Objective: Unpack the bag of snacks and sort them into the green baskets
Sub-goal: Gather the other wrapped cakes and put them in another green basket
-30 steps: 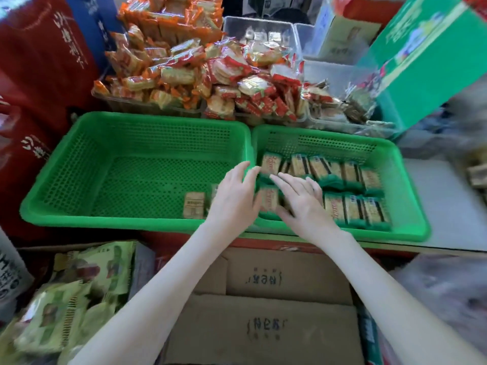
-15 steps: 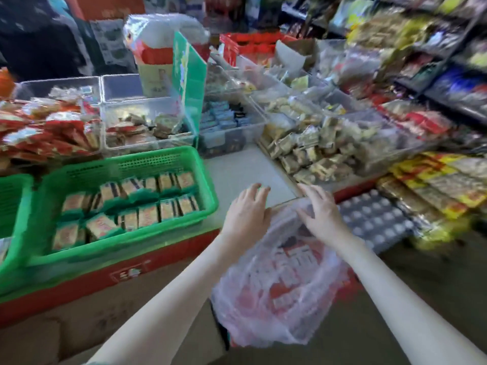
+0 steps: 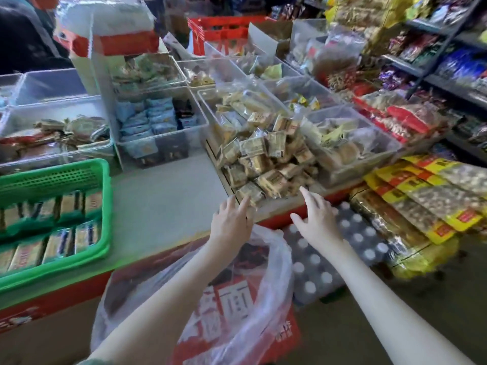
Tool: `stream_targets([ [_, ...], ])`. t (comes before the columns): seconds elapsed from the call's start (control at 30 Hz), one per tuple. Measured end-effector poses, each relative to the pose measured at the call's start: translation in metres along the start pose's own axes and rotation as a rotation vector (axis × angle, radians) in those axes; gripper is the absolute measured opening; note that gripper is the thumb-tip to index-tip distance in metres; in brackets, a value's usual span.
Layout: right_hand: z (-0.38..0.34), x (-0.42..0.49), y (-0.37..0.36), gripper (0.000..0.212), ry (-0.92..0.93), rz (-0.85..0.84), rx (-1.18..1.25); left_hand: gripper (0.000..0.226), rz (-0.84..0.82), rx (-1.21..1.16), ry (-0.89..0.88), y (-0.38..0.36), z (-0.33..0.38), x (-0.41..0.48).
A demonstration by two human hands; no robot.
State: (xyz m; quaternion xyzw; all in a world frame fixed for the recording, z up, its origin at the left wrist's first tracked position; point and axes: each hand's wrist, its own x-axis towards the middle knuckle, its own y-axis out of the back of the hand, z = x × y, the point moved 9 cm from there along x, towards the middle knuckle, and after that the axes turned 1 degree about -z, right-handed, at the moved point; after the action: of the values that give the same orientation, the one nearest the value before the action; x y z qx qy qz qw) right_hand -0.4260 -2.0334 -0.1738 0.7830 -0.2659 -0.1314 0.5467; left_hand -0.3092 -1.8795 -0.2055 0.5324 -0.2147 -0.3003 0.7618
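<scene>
A clear plastic bag (image 3: 266, 291) with red-printed snack packs inside hangs below the counter edge, its mouth open. My left hand (image 3: 232, 223) is above the bag's rim with straight fingers, holding nothing. Just right of the bag, my right hand (image 3: 317, 219) is stretched forward, fingers spread, empty too. At the far left sits a green basket (image 3: 104, 206) with two rows of tan and green snack packs (image 3: 52, 243).
A pile of tan wrapped snacks (image 3: 266, 164) lies just beyond my hands. Clear bins (image 3: 158, 127) of snacks line the back of the grey counter (image 3: 163, 198). A pack of capped bottles (image 3: 342, 248) and yellow-labelled bags (image 3: 427, 204) stand to the right.
My view swung right from the green baskets to the bag. Both hands left the basket, touched the bag's top, and now hover above and past its open mouth.
</scene>
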Motion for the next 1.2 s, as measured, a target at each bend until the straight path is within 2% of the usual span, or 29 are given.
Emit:
stream_targets([
  [0.23, 0.017, 0.128, -0.071, 0.069, 0.158, -0.130, -0.081, 0.068, -0.051, 0.041, 0.203, -0.104, -0.009, 0.124],
  [0.3, 0.016, 0.142, -0.080, 0.069, 0.219, -0.102, -0.139, 0.074, -0.082, 0.078, 0.229, -0.123, -0.012, 0.138],
  [0.43, 0.016, 0.146, -0.091, 0.073, 0.311, -0.083, -0.197, 0.077, -0.011, 0.120, 0.199, -0.131, -0.012, 0.148],
  [0.53, 0.014, 0.145, -0.101, 0.072, 0.338, -0.148, -0.223, 0.070, 0.050, 0.105, 0.140, -0.125, -0.011, 0.147],
  [0.7, 0.015, 0.144, -0.095, 0.078, 0.302, -0.137, -0.202, 0.065, 0.094, 0.108, 0.128, -0.106, -0.011, 0.135],
  [0.87, 0.009, 0.117, -0.081, 0.080, 0.229, -0.163, 0.011, 0.068, 0.185, 0.086, 0.127, -0.069, -0.004, 0.103],
  [1.07, -0.028, 0.048, -0.041, 0.067, 0.315, -0.027, 0.214, 0.067, 0.334, 0.094, 0.056, -0.005, 0.015, 0.018],
  [1.2, -0.071, 0.000, -0.032, 0.069, 0.375, -0.054, 0.348, 0.066, 0.422, 0.099, 0.000, 0.035, 0.005, -0.050],
])
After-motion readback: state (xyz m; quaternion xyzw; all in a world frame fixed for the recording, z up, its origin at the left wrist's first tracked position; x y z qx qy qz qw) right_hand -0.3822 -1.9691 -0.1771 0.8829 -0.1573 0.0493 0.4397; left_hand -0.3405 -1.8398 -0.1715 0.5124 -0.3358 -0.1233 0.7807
